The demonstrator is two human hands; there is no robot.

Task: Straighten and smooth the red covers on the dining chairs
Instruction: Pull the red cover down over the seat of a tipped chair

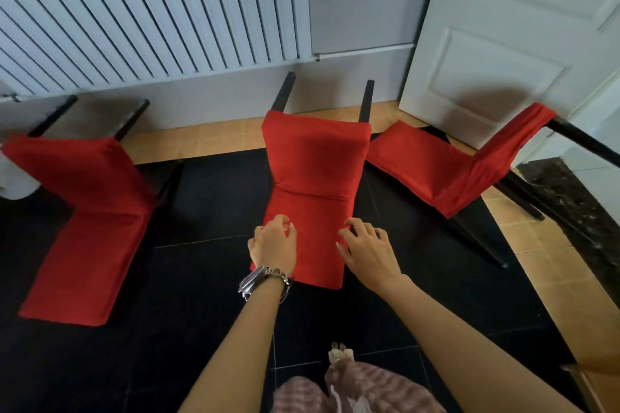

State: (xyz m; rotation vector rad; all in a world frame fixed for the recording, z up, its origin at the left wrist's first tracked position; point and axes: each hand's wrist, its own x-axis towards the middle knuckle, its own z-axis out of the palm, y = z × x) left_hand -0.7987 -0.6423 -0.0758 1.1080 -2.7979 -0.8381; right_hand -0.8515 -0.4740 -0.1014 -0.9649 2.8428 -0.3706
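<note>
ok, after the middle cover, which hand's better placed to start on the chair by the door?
Right, likely. The right hand is on the door-side edge of the middle cover, closest to the door-side chair cover. The left hand is on the opposite edge and would cross over.

The middle red cover (312,161) lies straight in front of me, mostly smooth, with one crease across where seat meets back and black chair legs (366,100) poking out beyond its far end. The left red cover (84,211) lies bent and angled. The right red cover (436,164) is folded sharply and tilted.

red cover (312,178): edge hidden under left hand (273,241) | radiator (151,20): cut left
</note>
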